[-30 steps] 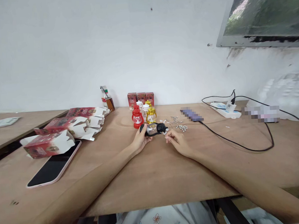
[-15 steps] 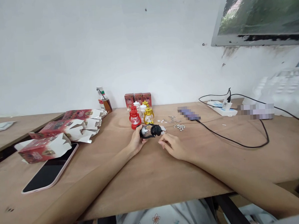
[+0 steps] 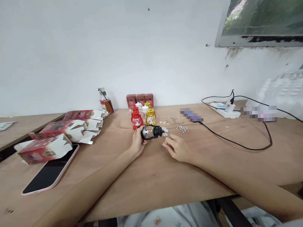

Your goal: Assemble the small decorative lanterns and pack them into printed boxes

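Observation:
My left hand (image 3: 137,142) is closed around a small black lantern (image 3: 150,132) with a clear globe, tipped on its side so its top points right. Just right of that top, my right hand (image 3: 177,147) pinches a thin wire (image 3: 162,143) between thumb and fingertips; whether it touches the lantern I cannot tell. Behind the black lantern stand red lanterns (image 3: 136,119), white lanterns (image 3: 144,114) and gold lanterns (image 3: 150,117). Small white pieces (image 3: 165,130), bent wire pieces (image 3: 176,120) and several button cells (image 3: 182,128) lie beyond my right hand.
Red boxes (image 3: 140,101) stand against the wall. Opened red cartons (image 3: 41,149) lie at left, one over a phone (image 3: 51,171). A bottle (image 3: 106,104) is at the back. On the right are a blurred purple device (image 3: 191,114), its black cable (image 3: 234,145) and a power strip (image 3: 224,110).
My right hand has shifted slightly right and down, away from the lantern top, and the thin wire at its fingertips now shows. My left hand still holds the black lantern.

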A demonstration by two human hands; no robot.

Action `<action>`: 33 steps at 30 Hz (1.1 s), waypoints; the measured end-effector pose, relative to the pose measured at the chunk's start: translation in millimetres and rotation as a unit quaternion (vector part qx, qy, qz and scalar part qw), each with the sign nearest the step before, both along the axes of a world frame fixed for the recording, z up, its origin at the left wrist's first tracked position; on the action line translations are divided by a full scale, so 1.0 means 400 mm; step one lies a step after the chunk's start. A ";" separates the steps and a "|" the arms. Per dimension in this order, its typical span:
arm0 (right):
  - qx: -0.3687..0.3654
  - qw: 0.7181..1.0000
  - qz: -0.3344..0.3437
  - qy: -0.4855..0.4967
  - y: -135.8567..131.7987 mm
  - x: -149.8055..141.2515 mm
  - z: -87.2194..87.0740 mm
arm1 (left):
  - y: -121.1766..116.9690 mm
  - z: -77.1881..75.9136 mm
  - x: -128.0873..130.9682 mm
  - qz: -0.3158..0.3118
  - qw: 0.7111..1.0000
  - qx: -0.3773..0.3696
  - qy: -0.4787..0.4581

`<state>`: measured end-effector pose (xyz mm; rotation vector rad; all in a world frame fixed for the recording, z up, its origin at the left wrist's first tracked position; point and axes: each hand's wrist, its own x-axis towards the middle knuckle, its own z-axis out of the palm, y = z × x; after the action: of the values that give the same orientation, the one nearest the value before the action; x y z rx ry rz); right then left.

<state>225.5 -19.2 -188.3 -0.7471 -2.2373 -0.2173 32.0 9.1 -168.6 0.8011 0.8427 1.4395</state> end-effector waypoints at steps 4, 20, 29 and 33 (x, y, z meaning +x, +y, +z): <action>0.025 1.000 0.004 -0.009 0.007 0.012 0.005 | -0.001 -0.004 0.004 0.019 1.000 0.008 0.024; -0.029 0.974 0.223 -0.033 -0.007 0.021 0.028 | -0.026 0.002 -0.002 -0.058 0.993 0.039 0.092; 0.023 0.973 0.217 -0.073 -0.009 0.022 0.024 | -0.015 -0.012 -0.005 -0.085 0.992 0.032 0.091; 0.021 0.970 0.227 -0.084 -0.011 0.020 0.025 | -0.019 -0.008 -0.006 -0.096 0.990 0.038 0.092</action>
<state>233.4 -23.7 -178.1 -0.1846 -2.4859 -0.1037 29.6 1.7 -171.9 1.0559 0.8290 1.2461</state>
